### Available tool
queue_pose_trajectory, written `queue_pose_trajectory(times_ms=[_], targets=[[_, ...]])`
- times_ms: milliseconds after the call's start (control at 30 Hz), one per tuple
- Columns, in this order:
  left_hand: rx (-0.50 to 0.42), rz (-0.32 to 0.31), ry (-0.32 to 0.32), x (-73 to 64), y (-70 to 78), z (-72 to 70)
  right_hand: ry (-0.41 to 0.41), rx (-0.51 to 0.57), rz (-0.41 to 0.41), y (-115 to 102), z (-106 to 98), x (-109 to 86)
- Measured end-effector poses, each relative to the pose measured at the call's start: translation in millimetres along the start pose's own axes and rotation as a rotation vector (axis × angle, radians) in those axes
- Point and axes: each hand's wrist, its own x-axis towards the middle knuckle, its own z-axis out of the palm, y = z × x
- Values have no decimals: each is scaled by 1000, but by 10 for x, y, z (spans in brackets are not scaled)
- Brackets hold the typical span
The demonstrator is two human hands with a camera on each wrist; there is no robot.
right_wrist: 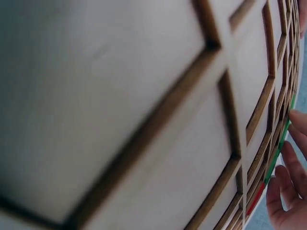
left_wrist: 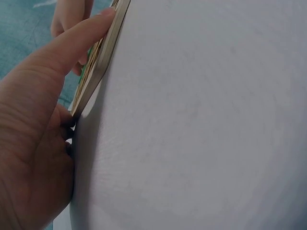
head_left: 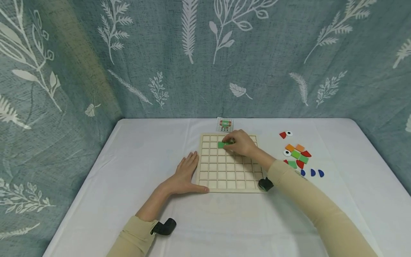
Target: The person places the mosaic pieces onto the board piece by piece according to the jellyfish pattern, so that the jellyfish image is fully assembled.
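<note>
A wooden grid board (head_left: 226, 191) lies on the white cloth. At its left side my left hand (head_left: 184, 178) is spread, thumb on the near left corner and straight fingers along the left edge. In the left wrist view the thumb (left_wrist: 76, 45) rests on the board's rim (left_wrist: 98, 69). Over the board's far rows, my right hand (head_left: 241, 143) pinches a green tile with bent fingers, partly covering it. A green square tile (head_left: 221, 144) lies in a cell just left of the fingertips. The right wrist view shows a red piece (right_wrist: 255, 199) beside green tiles (right_wrist: 271, 164).
Behind the board is a small picture card (head_left: 225, 124). To the right lie loose pieces: orange tiles (head_left: 290, 147), green tiles (head_left: 295, 154), red pieces (head_left: 306, 154), white discs with black dots (head_left: 289, 133) and blue half-rounds (head_left: 313, 172). A patterned curtain (head_left: 205, 85) hangs behind the table.
</note>
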Motion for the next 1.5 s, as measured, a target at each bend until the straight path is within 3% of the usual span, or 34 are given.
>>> queue_pose_trajectory(times_ms=[167, 367, 633, 833, 1000, 1200, 1500], targets=[[-6, 5, 5, 4, 19, -2, 38, 20, -22, 48, -50, -72], [16, 6, 5, 20, -1, 19, 109, 84, 103, 274, -272, -254], [12, 7, 11, 5, -4, 17, 155, -39, 275, 756, -729, -630], [2, 4, 16, -3, 3, 15, 116, -140, 309, 972, -920, -795], [-2, 9, 19, -4, 19, 13, 81, -176, 319, 1006, -949, -826], [-3, 6, 17, -10, 16, 8, 115, -195, 294, 1005, -911, -793], [-2, 6, 11, -2, -2, 15, 149, -109, 347, 938, -821, -768]])
